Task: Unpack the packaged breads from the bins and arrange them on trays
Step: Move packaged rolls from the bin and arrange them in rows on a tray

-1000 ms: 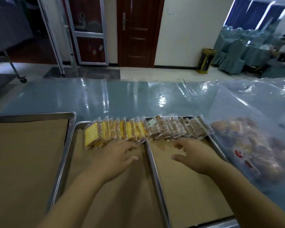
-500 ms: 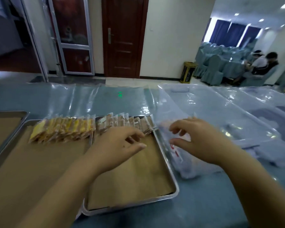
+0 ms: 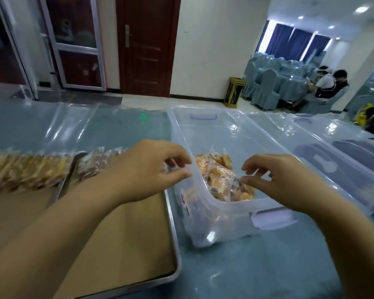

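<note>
A clear plastic bin (image 3: pixel 205 221) stands right of the trays and holds a heap of packaged breads (image 3: pixel 219 179). My right hand (image 3: pixel 283 182) hovers over the bin's near end, fingers loosely curled just above the packets, holding nothing. My left hand (image 3: pixel 145 171) is above the bin's left rim, fingers loosely curled and empty. A metal tray (image 3: pixel 171 240) lined with brown paper lies under my left forearm. A row of wrapped breads (image 3: pixel 30 169) stands along the far edge of the trays.
More clear bins (image 3: pixel 333 160) sit to the right on the blue table under plastic sheeting (image 3: pixel 73 126). A second tray (image 3: pixel 66 180) adjoins on the left. People sit at covered chairs (image 3: pixel 324 85) far right. A wooden door (image 3: pixel 145 44) is behind.
My view and both hands have swung right, from the row of breads on the trays to the bin. The right hand now hangs over the packets inside the bin.
</note>
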Motion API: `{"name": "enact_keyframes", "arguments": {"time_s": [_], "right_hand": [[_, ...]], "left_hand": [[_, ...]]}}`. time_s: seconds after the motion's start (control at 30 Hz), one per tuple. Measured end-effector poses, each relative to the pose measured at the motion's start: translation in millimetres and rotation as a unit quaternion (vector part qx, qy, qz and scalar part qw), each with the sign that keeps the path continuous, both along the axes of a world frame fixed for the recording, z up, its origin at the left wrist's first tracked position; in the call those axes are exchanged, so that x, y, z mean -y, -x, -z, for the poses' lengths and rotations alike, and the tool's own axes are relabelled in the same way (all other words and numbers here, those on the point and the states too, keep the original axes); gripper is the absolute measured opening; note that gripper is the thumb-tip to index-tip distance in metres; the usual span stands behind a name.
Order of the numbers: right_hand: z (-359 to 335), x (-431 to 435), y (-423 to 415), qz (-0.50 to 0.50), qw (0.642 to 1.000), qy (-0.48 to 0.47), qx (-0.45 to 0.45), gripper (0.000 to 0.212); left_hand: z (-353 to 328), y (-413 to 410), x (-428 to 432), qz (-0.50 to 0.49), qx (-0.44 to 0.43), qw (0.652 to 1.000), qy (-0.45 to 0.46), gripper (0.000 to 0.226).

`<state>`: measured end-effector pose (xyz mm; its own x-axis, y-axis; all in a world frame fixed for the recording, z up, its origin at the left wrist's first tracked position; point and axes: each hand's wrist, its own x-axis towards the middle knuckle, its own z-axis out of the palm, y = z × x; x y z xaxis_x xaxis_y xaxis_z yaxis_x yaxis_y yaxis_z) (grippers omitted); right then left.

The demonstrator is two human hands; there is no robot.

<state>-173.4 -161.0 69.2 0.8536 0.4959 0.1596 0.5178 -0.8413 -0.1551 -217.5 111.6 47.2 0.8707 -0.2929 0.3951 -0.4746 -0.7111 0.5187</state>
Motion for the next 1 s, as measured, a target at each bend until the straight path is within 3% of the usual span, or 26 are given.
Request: {"name": "enact_keyframes", "arguments": {"time_s": [0.17, 0.33, 0.6, 0.77, 0.87, 1.0], "right_hand": [[8, 22, -64, 0.010, 0.994, 0.099, -0.034, 0.023], [24, 36, -122, 0.015, 0.981, 0.177, -0.074, 0.031], [70, 49, -199, -0.073, 0.939, 0.302, -0.150, 0.040], [105, 45, -222, -0.120, 0.885, 0.402, -0.203, 0.052], [127, 45, -227, -0.123, 0.880, 0.408, -0.208, 0.059], [150, 48, -226, -0.106, 0.873, 0.413, -0.235, 0.063]], "left_hand": [[4, -66, 31, 0.037, -0.006, 0.999, -0.040, 0.020], [14, -126, 63, 0.055, -0.051, 0.985, -0.155, 0.024], [44, -187, 107, 0.079, -0.161, 0.911, -0.372, 0.026], [66, -213, 134, 0.079, -0.252, 0.856, -0.445, 0.037], [81, -227, 146, 0.078, -0.272, 0.820, -0.497, 0.045], [101, -241, 162, 0.084, -0.289, 0.813, -0.498, 0.064]]}}
